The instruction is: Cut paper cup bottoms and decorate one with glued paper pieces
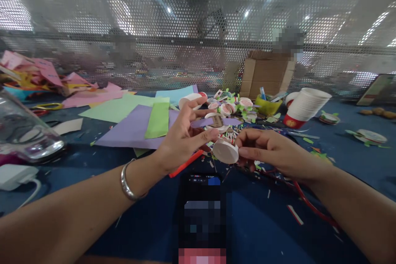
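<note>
A person's right hand (270, 150) is pinching a white paper disc (225, 152) by its near-right edge, the thumb closing against bent fingers. With that disc as the clock's centre, the right hand is sitting at three o'clock. The left hand (185, 138) is reaching in from ten o'clock, partly open, its fingers stretching forward and its thumb tip coming close to the disc's upper edge. At eleven o'clock, between those fingers and thumb, a round white piece with a purple strip (230, 121) is showing; the left hand may be gripping it, but the overlap is keeping this uncertain.

On the blue worktop (148, 210), a phone (202, 192) is lying between six and seven o'clock, and an orange-red strip (185, 164) is pointing in from between eight and nine. Purple paper (123, 132) is spreading at nine, with a light green strip (157, 119) lying over it. At twelve, a heap of small decorated rounds (227, 109) is crowding the worktop. A yellow-green bowl (267, 107) is standing between one and two, while a stack of paper cups (309, 105) is leaning between two and three.
</note>
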### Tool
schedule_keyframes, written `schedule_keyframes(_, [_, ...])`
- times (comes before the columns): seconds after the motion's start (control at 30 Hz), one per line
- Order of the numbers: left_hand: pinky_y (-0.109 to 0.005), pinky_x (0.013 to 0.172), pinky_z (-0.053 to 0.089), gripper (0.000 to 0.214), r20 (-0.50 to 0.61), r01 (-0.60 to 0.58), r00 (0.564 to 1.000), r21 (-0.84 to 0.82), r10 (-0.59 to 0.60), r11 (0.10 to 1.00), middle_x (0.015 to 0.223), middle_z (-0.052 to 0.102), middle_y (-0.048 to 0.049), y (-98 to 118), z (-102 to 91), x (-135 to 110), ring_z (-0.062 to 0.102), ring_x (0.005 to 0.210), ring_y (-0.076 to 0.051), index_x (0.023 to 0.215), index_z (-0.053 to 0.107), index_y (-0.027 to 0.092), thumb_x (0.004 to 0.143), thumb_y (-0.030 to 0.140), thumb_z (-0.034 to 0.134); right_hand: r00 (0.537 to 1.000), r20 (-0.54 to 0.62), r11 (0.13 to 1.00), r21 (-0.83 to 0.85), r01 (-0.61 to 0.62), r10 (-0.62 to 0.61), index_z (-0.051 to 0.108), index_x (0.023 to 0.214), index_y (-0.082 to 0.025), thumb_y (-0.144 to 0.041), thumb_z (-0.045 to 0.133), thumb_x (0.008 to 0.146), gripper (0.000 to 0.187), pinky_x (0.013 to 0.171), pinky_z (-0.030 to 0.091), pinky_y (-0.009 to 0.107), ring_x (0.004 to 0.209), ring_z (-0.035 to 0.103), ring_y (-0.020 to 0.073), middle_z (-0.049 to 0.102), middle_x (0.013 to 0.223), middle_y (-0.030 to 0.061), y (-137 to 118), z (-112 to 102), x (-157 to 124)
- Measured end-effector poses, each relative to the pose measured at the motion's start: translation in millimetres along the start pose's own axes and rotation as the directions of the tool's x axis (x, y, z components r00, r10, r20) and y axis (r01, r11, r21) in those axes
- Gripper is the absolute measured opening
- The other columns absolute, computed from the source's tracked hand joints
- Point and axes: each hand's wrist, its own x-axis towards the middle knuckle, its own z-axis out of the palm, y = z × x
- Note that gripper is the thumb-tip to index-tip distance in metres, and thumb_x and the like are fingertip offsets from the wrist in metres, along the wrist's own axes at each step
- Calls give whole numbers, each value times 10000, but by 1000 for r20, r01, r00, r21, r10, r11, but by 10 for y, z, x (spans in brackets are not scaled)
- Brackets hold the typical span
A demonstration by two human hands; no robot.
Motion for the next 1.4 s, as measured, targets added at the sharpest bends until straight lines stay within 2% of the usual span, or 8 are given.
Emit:
schedule_keyframes(0.17, [-259,603,664,677,33,59,998,-95,-56,994,1396,551,-109,10,52,-9,714,1036,-247,1410,414,319,861,211,794,999,-51,998,68,16,-12,633,914,-192,-451,698,929,268,640,534,260,694,617,127,669,802,11,36,0,14])
schedule_keyframes(0.4, [-332,768,690,667,14,6,1000,-104,-5,995,1383,541,-106,-23,49,-3,608,1255,-302,1401,429,301,857,181,794,975,-198,992,60,114,-101,650,966,-197,-393,686,951,200,699,527,251,726,624,108,661,856,-5,45,69,21])
schedule_keyframes(0.6, [-320,810,680,591,-60,-43,998,-161,34,986,1377,561,-88,-57,37,-6,632,1218,-260,1348,439,287,876,185,780,900,-376,970,-181,161,-220,652,1007,-211,-381,744,899,221,708,541,274,782,644,143,685,911,22,52,170,36])
schedule_keyframes(0.77, [-363,827,682,593,-89,-2,996,-201,-16,980,1357,565,-87,-22,94,-37,651,1184,-258,1325,431,274,860,166,783,818,-403,866,-453,212,-411,652,963,-221,-292,727,910,116,708,543,272,760,649,141,691,875,10,70,227,32])
schedule_keyframes(0.93, [-343,793,676,609,-69,-61,996,-92,55,994,1439,533,-96,-29,35,-32,627,1231,-274,1357,414,283,873,234,781,762,-407,778,-597,197,-504,663,991,-225,-216,676,932,61,674,533,255,734,659,127,712,863,-8,70,197,-28])
schedule_keyframes(1.07, [-363,989,598,568,-39,-137,989,140,144,981,1526,464,-125,-88,-42,5,546,1349,-285,1287,499,214,824,243,826,731,-446,773,-611,173,-516,674,1025,-228,-214,676,938,88,651,536,247,709,666,119,731,870,-12,50,137,-64])
schedule_keyframes(1.3, [-398,983,558,630,228,-2,973,137,-29,991,1361,592,-115,-166,12,-58,612,1228,-247,1389,464,230,854,245,796,788,-353,731,-660,172,-505,719,1088,-217,-240,657,958,146,778,562,277,905,723,155,771,1012,22,59,73,-52])
schedule_keyframes(1.4, [-398,1013,530,658,269,56,961,59,-70,997,1353,591,-122,-178,48,-89,579,1293,-264,1378,459,226,828,223,819,808,-310,707,-685,176,-502,732,1109,-219,-241,636,971,169,808,559,282,943,726,157,779,1041,24,68,75,-50])
